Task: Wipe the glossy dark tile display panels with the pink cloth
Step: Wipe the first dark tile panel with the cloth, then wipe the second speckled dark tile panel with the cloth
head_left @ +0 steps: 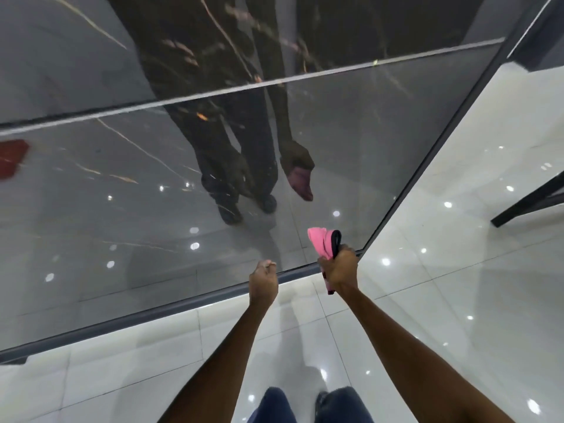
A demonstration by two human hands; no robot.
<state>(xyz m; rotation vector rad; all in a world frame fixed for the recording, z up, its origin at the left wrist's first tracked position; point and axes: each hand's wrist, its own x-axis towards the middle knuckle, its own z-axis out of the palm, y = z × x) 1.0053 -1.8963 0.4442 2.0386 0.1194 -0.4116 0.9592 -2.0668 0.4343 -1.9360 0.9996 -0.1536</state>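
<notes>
Right hand (pixel 338 268) grips bunched pink cloth (pixel 321 242), long axis running up-left toward the lower dark tile panel (pixel 122 224), off the glass. Left hand (pixel 263 282) curled, empty, near the panel's bottom edge. Cloth's middle hidden in the fist; tail pokes out below.

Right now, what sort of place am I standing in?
Probably a tile showroom. A large glossy dark tile display panel with gold veining stands upright in a dark frame, and the floor is polished white tile under spotlights. Your right hand grips a pink cloth.
</notes>
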